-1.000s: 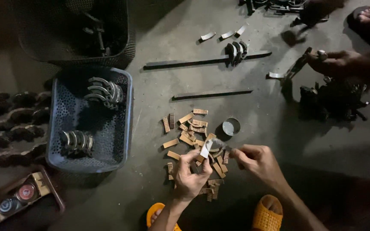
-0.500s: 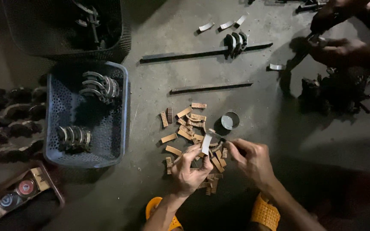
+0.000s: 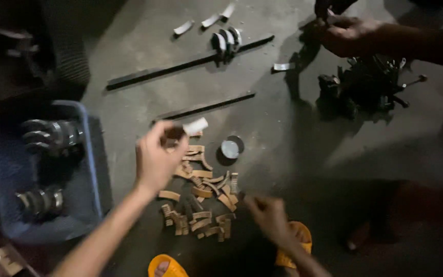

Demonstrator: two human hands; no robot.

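Left hand [image 3: 156, 160] grip around curved shell [image 3: 195, 125]

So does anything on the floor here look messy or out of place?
The small tan curved pieces lie in a loose, jumbled heap on the bare floor, pointing every way, unlike the metal parts kept in the blue bin. The left hand holds a pale piece above the heap.

surface: concrete floor [image 3: 303, 169] | on it: curved shell pieces [image 3: 201, 200], blue crate [image 3: 94, 169], metal bars [image 3: 185, 66]
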